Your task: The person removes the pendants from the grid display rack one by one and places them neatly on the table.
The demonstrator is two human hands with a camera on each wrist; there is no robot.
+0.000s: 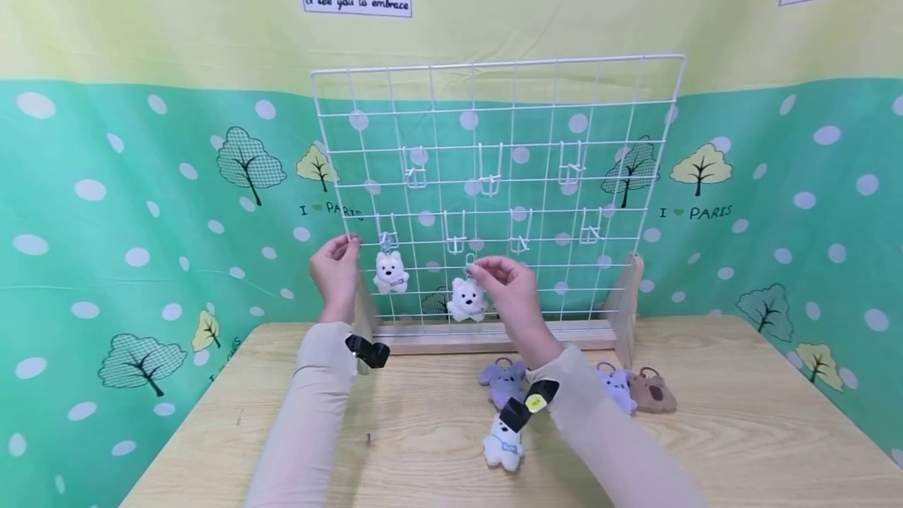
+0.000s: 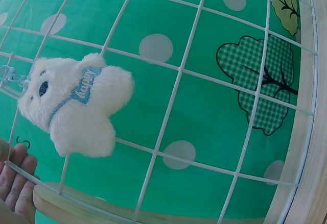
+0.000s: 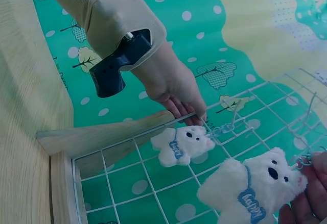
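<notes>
My left hand (image 1: 335, 273) grips the left edge wire of a white grid rack (image 1: 497, 63). By its ring, my right hand (image 1: 511, 288) pinches a white plush dog keychain (image 1: 467, 300) in front of the grid, just below a lower-row hook (image 1: 456, 244). This plush shows large in the right wrist view, a blue "happy" band (image 3: 251, 203) across it. Another white plush dog keychain (image 1: 390, 273) hangs from the leftmost lower hook, close to my left hand. The left wrist view shows that hanging plush (image 2: 76, 106) sideways, its clasp at the frame's left side.
Several other white hooks (image 1: 490, 183) sit on the grid in two rows. A wooden base (image 1: 494, 342) supports the rack. On the table (image 1: 423, 414) lie a grey-purple plush (image 1: 503, 382), a white plush (image 1: 503, 449), a lilac plush (image 1: 617, 390) and a brown plush (image 1: 652, 393), partly beside my right sleeve.
</notes>
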